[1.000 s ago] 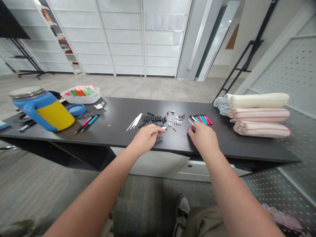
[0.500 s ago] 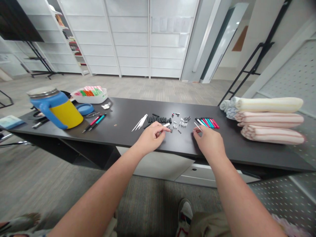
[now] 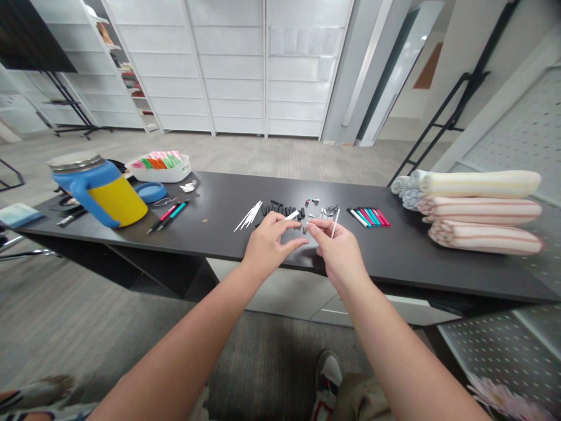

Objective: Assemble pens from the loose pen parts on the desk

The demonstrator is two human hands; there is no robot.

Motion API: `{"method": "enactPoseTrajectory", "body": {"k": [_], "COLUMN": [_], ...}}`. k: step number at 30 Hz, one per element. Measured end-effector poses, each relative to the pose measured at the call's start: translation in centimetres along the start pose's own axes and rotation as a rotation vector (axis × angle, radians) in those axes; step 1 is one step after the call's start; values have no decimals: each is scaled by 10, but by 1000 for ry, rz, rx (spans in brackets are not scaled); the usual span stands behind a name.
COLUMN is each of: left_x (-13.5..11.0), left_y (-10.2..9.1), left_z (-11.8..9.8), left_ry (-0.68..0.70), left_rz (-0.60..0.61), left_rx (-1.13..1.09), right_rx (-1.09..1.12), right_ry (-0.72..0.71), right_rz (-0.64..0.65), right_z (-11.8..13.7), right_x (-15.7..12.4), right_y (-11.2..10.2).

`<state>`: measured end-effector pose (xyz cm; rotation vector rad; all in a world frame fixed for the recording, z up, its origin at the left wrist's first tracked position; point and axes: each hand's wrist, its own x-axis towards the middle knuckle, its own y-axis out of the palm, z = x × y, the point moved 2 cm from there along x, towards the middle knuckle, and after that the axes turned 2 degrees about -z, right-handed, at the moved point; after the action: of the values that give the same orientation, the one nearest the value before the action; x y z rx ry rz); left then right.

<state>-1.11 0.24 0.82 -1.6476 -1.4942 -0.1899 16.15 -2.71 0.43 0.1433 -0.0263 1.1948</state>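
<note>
My left hand is raised over the dark tabletop and pinches a short white pen part between its fingertips. My right hand is close by and holds a thin white refill upright in its fingers. Just beyond my hands lie a row of black pen barrels and small metal pen parts. Several thin white rods lie to the left, and several red, teal and black pen pieces lie to the right.
A blue and yellow jug, a white tub of coloured pieces, a blue lid and two pens stand at the table's left. Rolled striped towels are stacked at the right. The table's front edge runs below my hands.
My right hand has lifted from the table and moved left toward my left hand, carrying the white refill. My left hand has moved slightly right with its white part.
</note>
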Motion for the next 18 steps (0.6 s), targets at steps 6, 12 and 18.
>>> {"method": "enactPoseTrajectory", "body": {"k": [6, 12, 18], "left_x": [-4, -4, 0], "left_y": [2, 3, -1], "left_z": [-4, -6, -4], "left_ry": [17, 28, 52], "left_rz": [-27, -47, -3], "left_rx": [55, 78, -22], "right_rx": [50, 7, -8], "right_ry": [-11, -53, -3], "right_rz": [6, 30, 101], "right_z": [0, -2, -3], "right_x": [-10, -11, -5], "right_y": [11, 9, -2]}}
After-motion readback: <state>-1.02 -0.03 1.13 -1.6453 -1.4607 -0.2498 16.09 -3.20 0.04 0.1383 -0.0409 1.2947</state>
